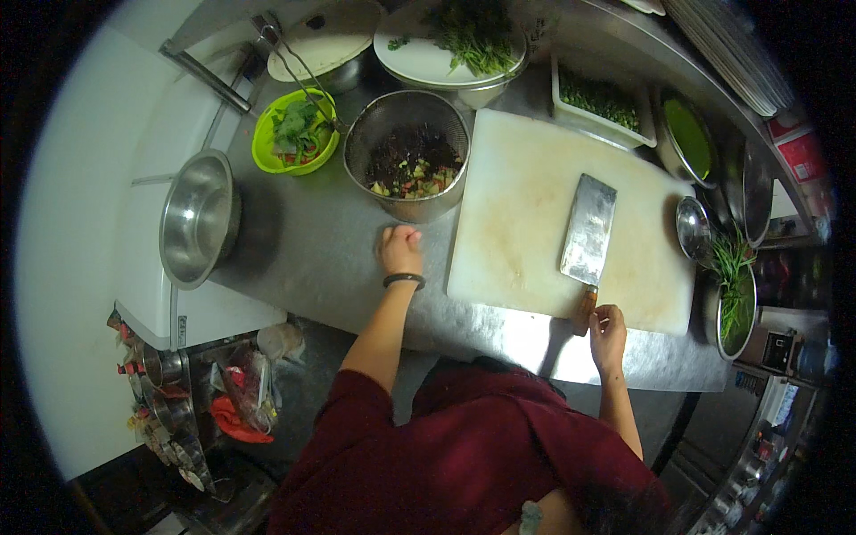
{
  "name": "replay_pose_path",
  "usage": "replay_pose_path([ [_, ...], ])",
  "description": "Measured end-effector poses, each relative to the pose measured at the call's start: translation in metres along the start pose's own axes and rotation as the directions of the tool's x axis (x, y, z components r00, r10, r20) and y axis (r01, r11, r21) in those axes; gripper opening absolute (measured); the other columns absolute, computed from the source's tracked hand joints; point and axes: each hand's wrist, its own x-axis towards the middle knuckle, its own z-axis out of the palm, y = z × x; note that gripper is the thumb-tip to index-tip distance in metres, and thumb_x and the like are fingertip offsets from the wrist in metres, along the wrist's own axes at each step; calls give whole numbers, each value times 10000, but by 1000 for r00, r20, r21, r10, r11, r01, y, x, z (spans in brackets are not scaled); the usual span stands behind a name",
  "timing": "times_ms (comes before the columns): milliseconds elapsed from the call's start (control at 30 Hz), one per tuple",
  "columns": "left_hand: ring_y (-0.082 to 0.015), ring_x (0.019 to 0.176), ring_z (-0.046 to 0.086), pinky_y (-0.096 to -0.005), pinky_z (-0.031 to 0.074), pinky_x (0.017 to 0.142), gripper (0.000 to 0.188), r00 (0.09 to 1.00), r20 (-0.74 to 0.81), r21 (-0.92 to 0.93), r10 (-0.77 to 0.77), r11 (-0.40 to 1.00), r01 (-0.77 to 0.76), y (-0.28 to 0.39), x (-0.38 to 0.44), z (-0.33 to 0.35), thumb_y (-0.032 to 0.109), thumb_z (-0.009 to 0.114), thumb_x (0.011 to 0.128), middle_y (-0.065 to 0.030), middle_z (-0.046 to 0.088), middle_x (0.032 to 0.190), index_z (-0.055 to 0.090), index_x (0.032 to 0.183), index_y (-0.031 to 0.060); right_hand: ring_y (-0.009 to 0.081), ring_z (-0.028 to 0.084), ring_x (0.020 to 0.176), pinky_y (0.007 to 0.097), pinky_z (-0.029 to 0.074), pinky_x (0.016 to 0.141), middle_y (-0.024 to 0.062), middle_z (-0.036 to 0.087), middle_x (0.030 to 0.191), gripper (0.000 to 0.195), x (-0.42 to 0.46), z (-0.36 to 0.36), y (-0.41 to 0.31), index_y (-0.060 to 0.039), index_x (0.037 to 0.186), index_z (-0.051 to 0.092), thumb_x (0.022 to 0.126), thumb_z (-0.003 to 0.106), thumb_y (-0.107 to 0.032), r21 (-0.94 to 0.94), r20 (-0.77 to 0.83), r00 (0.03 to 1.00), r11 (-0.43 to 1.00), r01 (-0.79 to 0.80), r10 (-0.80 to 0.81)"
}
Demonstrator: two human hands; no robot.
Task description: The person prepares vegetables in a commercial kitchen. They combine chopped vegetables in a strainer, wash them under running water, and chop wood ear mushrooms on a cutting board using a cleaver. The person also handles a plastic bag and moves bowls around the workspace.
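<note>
My left hand, with a dark bangle at the wrist, rests curled on the steel counter. Just beyond it stands a perforated metal strainer basket holding diced vegetables and dark pieces. A cleaver lies flat on a white cutting board. Its wooden handle points towards me and overhangs the board's near edge. Beside the handle's end is my right hand, fingers bent; whether they grip the handle is unclear.
Left of the strainer stand a green plastic basket of leafy vegetables and a steel bowl. Behind are a plate of greens and a white tray of chopped greens. Several metal bowls line the right, one holding green stalks.
</note>
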Motion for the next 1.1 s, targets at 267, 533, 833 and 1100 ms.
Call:
replay_pose_path([
  [267,-187,887,588,-299,454,803,150,985,-132,-584,108,795,-165,80,58,-137,73,620,848,-64,629,967,609,996,50,221,587,689,314,477,652,135,602,801,76,-19,1,10,1,875,559,811,593,-21,31,46,995,996,-88,87],
  [533,-330,1203,403,-453,404,970,727,984,-154,-402,-85,916,16,48,135,-100,206,737,741,-162,362,1355,334,1332,71,170,552,652,289,461,620,103,579,745,49,-35,-8,7,-1,857,558,821,584,-23,87,-2,990,986,-141,141],
  [833,-453,1050,569,-453,552,796,497,366,905,-225,-216,487,844,38,153,-134,165,461,879,-265,443,1290,300,1278,-84,148,544,696,288,457,672,88,585,766,49,-103,-20,20,-1,881,553,836,558,-20,133,12,923,914,-383,385],
  [1100,-316,871,637,-379,594,607,533,821,533,-466,-206,739,488,89,37,-197,-38,443,732,-187,561,1098,379,1261,-28,167,561,678,292,464,661,98,590,750,77,-196,-32,49,-5,881,546,822,593,-20,191,-44,917,905,-381,395],
])
